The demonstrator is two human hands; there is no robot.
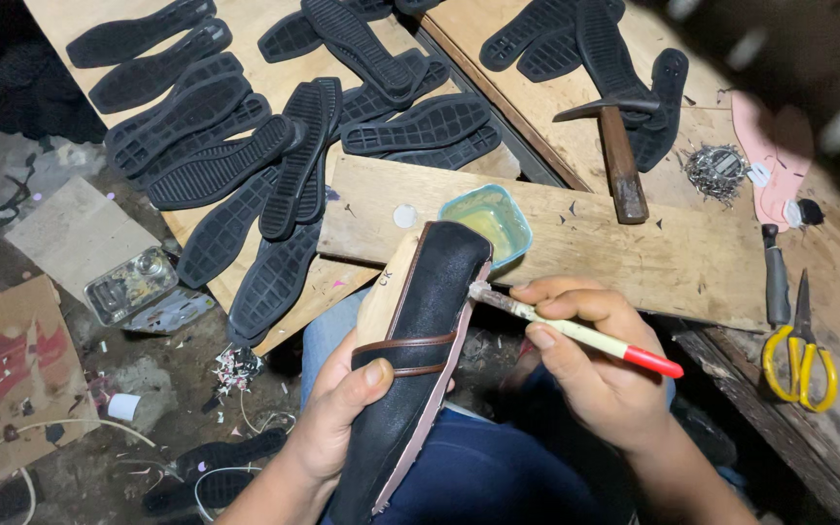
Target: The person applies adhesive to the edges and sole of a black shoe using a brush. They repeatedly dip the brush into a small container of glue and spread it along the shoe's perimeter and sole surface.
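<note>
1. Rough wooden boards (634,248) make up the bench, with a dim, littered floor below on the left side.
2. Across the person's lap lies a black shoe upper (420,350) stretched on a pale wooden last, long axis running from the lower middle up toward the bench, toe end pointing away from the body.
3. The left hand (337,413) is wrapped around it from beneath, fingers curled shut and thumb pressed on top by the brown strap.
4. The right hand (590,365) pinches a thin brush (576,332) with a red-tipped handle; its fingers are closed on the shaft, which slants from lower right up to the left.
5. Bristles seem to touch the shoe's right edge near the toe, though contact is hard to confirm.
6. Just beyond the fingertips sits a small teal tub (488,219) of yellowish glue.
7. Farther out lie a hammer (619,146), a pile of nails (717,170), yellow-handled scissors (801,355) and many black rubber soles (216,156).
</note>
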